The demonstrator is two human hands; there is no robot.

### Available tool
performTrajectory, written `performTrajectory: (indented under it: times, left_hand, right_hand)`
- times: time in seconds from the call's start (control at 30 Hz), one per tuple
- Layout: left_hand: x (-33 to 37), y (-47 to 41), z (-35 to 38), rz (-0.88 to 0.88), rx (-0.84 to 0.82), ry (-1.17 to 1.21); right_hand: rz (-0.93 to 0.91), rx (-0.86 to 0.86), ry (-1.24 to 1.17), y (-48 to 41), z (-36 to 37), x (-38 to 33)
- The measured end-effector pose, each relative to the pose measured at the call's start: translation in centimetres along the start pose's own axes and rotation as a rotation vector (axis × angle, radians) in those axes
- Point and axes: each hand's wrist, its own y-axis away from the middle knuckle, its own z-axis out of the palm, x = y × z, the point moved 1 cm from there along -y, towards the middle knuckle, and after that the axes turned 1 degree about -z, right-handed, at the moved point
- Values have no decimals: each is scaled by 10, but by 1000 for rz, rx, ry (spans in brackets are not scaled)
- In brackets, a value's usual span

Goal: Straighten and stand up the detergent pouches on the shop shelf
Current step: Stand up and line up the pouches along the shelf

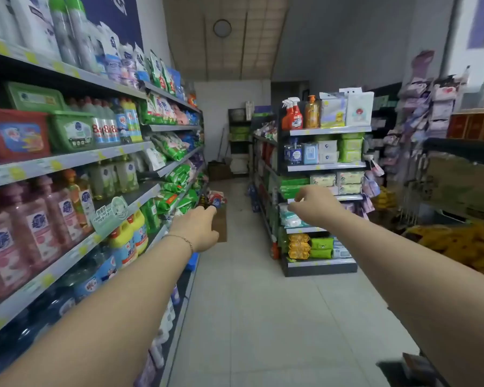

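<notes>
Green and white detergent pouches [170,148] lie tilted and slumped on the far part of the long left shelf unit [67,160], with more green pouches [176,188] heaped on the rows below. Both my arms stretch forward over the aisle. My left hand [197,227] hovers in the aisle just right of the lower pouches, fingers loosely apart, holding nothing; a thin bracelet circles its wrist. My right hand [313,205] is raised mid-aisle in front of the end shelf, fingers curled and apart, empty.
Bottles and tubs of detergent [67,129] fill the near left shelves. An end shelf unit [323,166] with wipes and spray bottles stands right of the aisle. A cardboard box [218,219] sits on the tiled floor [263,303]. Yellow goods [464,247] are piled at the right.
</notes>
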Motion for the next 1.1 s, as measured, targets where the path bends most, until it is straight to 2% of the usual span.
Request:
performTrajectory:
  times: [0.2,0.5,1.1]
  left_hand:
    - [6,-99,11,-40,-48,-57]
    - [43,-276,9,3,43,58]
    - [15,-485,87,-15,-16,33]
  right_hand:
    - [-57,-20,41,-98,15,13]
    - [-184,8,199,-261,13,58]
    - [-299,-60,319,-465,105,77]
